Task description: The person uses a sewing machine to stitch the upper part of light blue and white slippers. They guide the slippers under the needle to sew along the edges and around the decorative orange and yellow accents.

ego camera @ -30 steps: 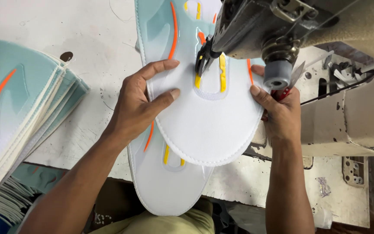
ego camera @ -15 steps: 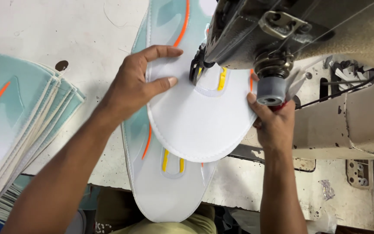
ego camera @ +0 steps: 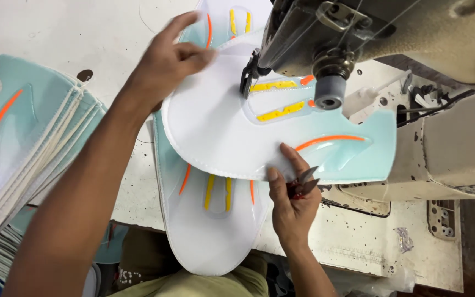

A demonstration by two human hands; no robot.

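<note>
Panel (ego camera: pixel 221 126), white and pale blue with yellow and orange stripes, lies under the sewing machine (ego camera: pixel 358 33) head, over a second panel (ego camera: pixel 210 220) on the tabletop (ego camera: pixel 56 33). Left hand (ego camera: pixel 166 60): fingers (ego camera: pixel 196 55) partly curled, tips pressing the panel's upper edge; blurred, so exact grip unclear. Right hand (ego camera: pixel 290 203): thumb and forefinger extended onto the panel's lower edge, remaining fingers closed around small snips (ego camera: pixel 303 181). Tabletop white, scuffed; stack of like panels (ego camera: pixel 17 137) at left. Left forearm crosses diagonally from lower left; right forearm rises from below, wrist straight.
</note>
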